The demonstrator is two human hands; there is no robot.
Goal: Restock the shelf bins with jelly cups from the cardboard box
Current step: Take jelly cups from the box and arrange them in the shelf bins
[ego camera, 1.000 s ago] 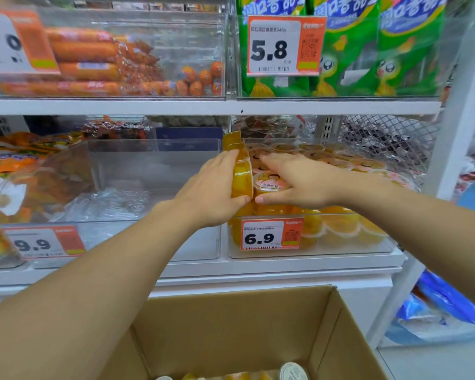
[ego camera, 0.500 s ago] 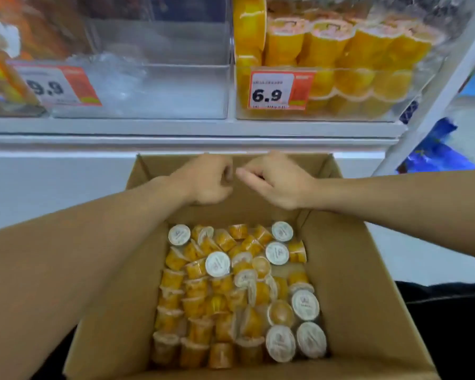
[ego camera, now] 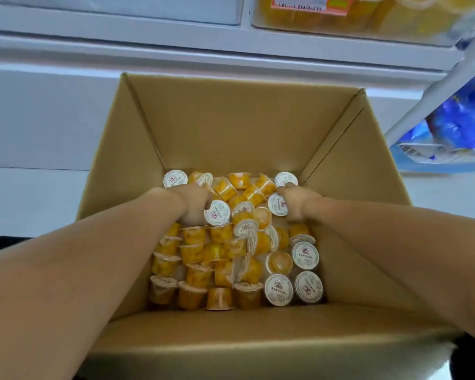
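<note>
Both hands dropped from the box [ego camera: 239,127] rim into the cups [ego camera: 222,253] at the bottom; left hand [ego camera: 194,205] and right hand [ego camera: 295,202] each curl around a cup. White shelf [ego camera: 176,48] behind, bins [ego camera: 354,23] above, pale floor [ego camera: 36,198] beside.

Cardboard box [ego camera: 239,127], open-topped, stands in front of and below the shelf [ego camera: 176,48]; jelly cups [ego camera: 231,242] lie heaped on its floor, some upright, some tipped on their sides. Left hand [ego camera: 194,205] is down in the box at the left of the heap, right hand [ego camera: 295,202] at the right, both toward the far end among the cups. On the shelf behind: one bin [ego camera: 121,9] at left, another bin [ego camera: 354,26] with stock at right; packaged goods [ego camera: 455,127] lie right of the box.
</note>
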